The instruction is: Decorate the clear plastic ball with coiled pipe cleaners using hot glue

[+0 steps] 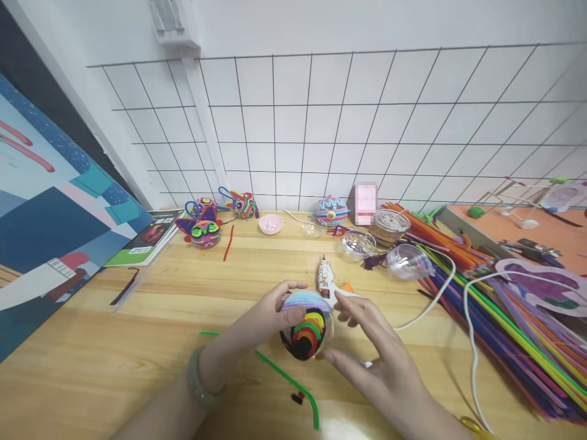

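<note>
My left hand [275, 315], with a pale green bangle at the wrist, grips a round ball [306, 327] from its left side. Coiled chenille stems in black, red, orange, yellow and green cover its front, and light blue and lilac ones its top. A clear part shows on its right. My right hand [373, 342] is open at the right of the ball, thumb and fingers spread apart; whether the thumb touches it I cannot tell. Just beyond lies a white hot glue gun [326, 278]. A green chenille stem [284, 374] lies beneath the left wrist.
Finished chenille figures [205, 232] stand at the back left, near a pink bowl [270, 224]. Clear plastic half-shells [359, 244] lie at the back right. Bundles of coloured chenille stems [499, 324] and a white cord [466, 318] cover the right side. A magazine [147, 238] lies left.
</note>
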`<state>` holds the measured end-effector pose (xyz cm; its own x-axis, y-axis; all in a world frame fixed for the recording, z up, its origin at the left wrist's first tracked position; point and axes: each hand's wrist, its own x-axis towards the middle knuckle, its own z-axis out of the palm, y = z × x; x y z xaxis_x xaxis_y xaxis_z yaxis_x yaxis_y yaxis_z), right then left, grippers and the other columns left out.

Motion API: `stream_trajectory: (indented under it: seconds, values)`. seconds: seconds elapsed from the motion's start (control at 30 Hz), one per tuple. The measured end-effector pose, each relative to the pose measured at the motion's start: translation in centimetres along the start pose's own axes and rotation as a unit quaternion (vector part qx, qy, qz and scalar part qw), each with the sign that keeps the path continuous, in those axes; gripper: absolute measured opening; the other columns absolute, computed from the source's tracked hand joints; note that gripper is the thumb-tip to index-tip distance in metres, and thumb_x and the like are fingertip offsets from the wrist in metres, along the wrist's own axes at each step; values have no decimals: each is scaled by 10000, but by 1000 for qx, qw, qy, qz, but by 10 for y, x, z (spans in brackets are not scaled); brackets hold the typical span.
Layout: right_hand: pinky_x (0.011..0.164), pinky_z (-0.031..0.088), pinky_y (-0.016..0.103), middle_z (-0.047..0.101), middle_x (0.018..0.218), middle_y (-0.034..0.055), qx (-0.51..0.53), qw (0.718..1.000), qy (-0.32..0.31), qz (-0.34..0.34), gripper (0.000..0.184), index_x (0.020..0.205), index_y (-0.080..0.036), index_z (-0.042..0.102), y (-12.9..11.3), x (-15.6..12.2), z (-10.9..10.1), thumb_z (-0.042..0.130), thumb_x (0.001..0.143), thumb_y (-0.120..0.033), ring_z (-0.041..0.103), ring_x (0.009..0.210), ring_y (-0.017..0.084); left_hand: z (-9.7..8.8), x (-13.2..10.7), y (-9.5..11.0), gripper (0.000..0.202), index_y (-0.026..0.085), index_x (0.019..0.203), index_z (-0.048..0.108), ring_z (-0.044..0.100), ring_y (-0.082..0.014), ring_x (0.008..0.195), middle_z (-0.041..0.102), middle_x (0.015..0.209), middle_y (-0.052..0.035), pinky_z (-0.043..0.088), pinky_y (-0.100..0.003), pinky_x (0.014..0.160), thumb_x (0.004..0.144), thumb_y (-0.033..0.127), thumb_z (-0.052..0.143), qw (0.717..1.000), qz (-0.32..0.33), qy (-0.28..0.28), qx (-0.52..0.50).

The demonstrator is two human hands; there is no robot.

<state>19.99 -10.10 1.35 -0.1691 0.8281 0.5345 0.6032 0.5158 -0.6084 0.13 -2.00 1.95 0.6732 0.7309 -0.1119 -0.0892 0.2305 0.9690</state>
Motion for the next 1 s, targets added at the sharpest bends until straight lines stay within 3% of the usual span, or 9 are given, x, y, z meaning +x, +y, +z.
stream_trajectory:
  seconds: [0.07, 0.13, 0.23, 0.4, 0.57, 0.7, 0.87, 1.0]
  values:
    - [981, 446, 491, 430, 1372, 144, -29, 998, -41, 28, 841, 1450, -256, 229, -1, -2, 1, 706, 757, -278, 418, 1278, 296, 1, 0, 0, 747, 169, 1282, 405, 548, -275, 1125, 581, 1237, -153, 415, -368, 917, 693, 526, 693, 1000, -17, -17, -10]
    - [1020, 406, 508, 310, 1484, 144, -32, 994, -92, 44, 1007, 1478, -273, 119, -2, -4, 3, 754, 698, -280, 301, 1364, 312, 2, 0, 0, 813, 171, 1330, 364, 531, -282, 1158, 567, 1265, -161, 405, -379, 943, 682, 525, 703, 999, -27, -32, -13]
    - [1033, 390, 493, 261, 1523, 126, -3, 989, -134, 63, 1034, 1486, -298, 67, -4, -6, 7, 743, 704, -250, 274, 1380, 294, 3, -2, 0, 858, 179, 1379, 333, 513, -294, 1184, 547, 1294, -162, 403, -391, 957, 688, 543, 686, 999, -35, -36, 2]
    - [1053, 338, 519, 336, 1491, 140, 116, 981, -77, 133, 815, 1465, -261, 207, -1, -7, 14, 664, 790, -268, 336, 1354, 277, 2, -5, -4, 780, 235, 1402, 353, 573, -288, 1088, 565, 1251, -142, 460, -390, 876, 758, 637, 531, 999, -40, 2, -16]
    - [987, 439, 444, 462, 1404, 162, 282, 939, 0, 196, 750, 1436, -225, 290, 4, 2, 12, 662, 806, -391, 517, 1222, 261, -2, 0, -12, 948, 280, 1442, 229, 659, -214, 749, 569, 1191, -169, 521, -324, 589, 666, 692, 585, 996, -19, -52, -75]
    - [973, 448, 437, 524, 1352, 141, 343, 913, 32, 219, 693, 1392, -233, 382, 5, 10, 8, 653, 797, -463, 514, 1219, 268, -1, 6, -15, 961, 284, 1411, 293, 662, -218, 759, 618, 1096, -152, 519, -281, 562, 608, 617, 701, 994, -2, -87, -71]
    - [997, 404, 471, 504, 1360, 142, 410, 882, 35, 232, 704, 1381, -223, 393, 7, 11, 8, 657, 782, -483, 479, 1237, 289, 5, 5, -7, 907, 276, 1371, 375, 631, -215, 832, 619, 1074, -120, 502, -272, 611, 591, 523, 767, 996, -4, -78, -37]
    - [1001, 392, 478, 495, 1376, 129, 470, 848, 35, 242, 687, 1380, -238, 396, 4, 11, 8, 659, 783, -455, 432, 1276, 297, 9, 2, -2, 904, 258, 1349, 414, 594, -210, 922, 569, 1198, -125, 472, -251, 663, 559, 409, 828, 999, 16, -48, -3]
